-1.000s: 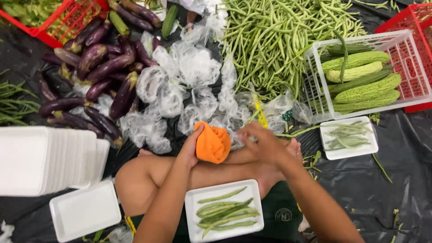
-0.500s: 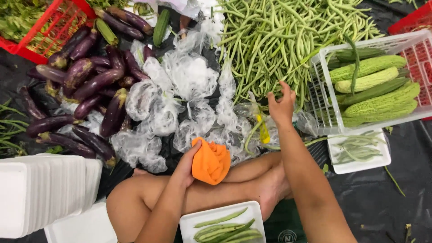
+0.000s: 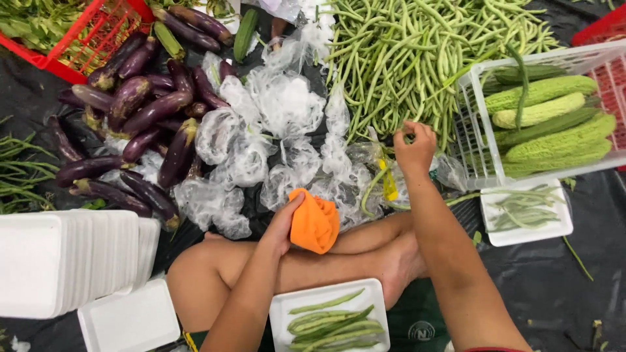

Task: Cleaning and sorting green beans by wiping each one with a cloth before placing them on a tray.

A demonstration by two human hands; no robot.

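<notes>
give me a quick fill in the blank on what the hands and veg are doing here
1. The left hand holds a folded cloth whose colour is ____.
2. The right hand reaches into the pile of long green ____.
3. The white tray by the person's legs holds a few ____ beans.
4. The purple eggplants lie on the side of the person's ____ hand.

Missing words: orange; beans; green; left

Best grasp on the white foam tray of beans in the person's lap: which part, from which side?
Take the white foam tray by its bare left rim, coming from the left. The beans lie lengthwise across the middle and right. The left hand, holding the orange cloth, is likely the closer hand.
</notes>
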